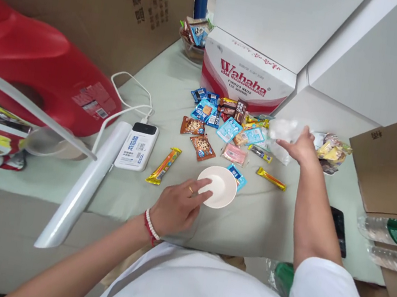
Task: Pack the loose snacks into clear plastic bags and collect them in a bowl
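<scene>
Clear plastic bag [282, 130], beside wrapped snacks [229, 129], at your right hand [301, 144]; grasp cannot be told. Likely light, limp, slippery: gather a fold.

White bowl [226, 193], near you, your left hand [178, 208] over its rim; pinch uncertain. Probably light, stiff: hold by rim.

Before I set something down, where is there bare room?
The widest bare patch of tablecloth lies between the bowl and the right forearm, below the right-hand yellow bar. A smaller one lies between the power bank and the brown packets. It is crowded before the Wahaha box, where snacks overlap.
</scene>
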`<state>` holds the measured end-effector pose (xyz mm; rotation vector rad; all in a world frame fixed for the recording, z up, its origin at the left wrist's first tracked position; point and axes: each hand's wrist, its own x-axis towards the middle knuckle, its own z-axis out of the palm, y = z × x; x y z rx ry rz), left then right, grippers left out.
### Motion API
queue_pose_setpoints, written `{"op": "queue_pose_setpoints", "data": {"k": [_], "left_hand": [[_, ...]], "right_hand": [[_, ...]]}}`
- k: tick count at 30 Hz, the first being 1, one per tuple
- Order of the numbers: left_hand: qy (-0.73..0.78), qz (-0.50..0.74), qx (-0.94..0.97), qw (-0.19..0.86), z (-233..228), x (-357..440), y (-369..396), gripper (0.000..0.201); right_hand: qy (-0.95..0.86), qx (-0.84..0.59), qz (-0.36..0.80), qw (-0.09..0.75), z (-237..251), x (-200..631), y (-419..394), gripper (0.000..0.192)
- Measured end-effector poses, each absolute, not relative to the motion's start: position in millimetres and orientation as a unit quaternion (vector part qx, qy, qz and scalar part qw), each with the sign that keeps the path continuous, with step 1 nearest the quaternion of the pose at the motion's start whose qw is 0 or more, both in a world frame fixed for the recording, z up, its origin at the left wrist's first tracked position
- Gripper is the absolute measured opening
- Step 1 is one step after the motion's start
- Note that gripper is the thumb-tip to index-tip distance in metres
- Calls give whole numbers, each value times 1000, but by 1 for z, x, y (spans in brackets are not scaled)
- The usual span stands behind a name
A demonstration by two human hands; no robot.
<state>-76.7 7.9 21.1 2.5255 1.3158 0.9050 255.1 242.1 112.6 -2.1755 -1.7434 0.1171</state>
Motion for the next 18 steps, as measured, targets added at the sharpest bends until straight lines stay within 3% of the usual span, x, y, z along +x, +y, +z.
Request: {"op": "queue_pose_setpoints", "data": {"k": [2, 5, 8, 10, 15, 18], "left_hand": [[433, 287, 850, 83, 25, -75, 7, 22], [418, 314, 842, 135, 32, -64, 9, 20], [384, 340, 834, 204, 42, -44, 12, 21], [357, 359, 829, 239, 47, -29, 14, 21], [353, 392, 811, 255, 52, -18, 17, 43], [426, 392, 779, 241, 45, -40, 20, 39]], "right_hand": [[-625, -755, 29, 195, 112, 258, 218, 90], [-738, -616, 58, 268, 110, 245, 136, 57], [-883, -395, 168, 190, 102, 227, 48, 46], [-896, -373, 160, 177, 93, 227, 10, 34], [-747, -630, 56, 205, 82, 321, -2, 21], [-557, -817, -58, 138, 85, 415, 35, 35]]}}
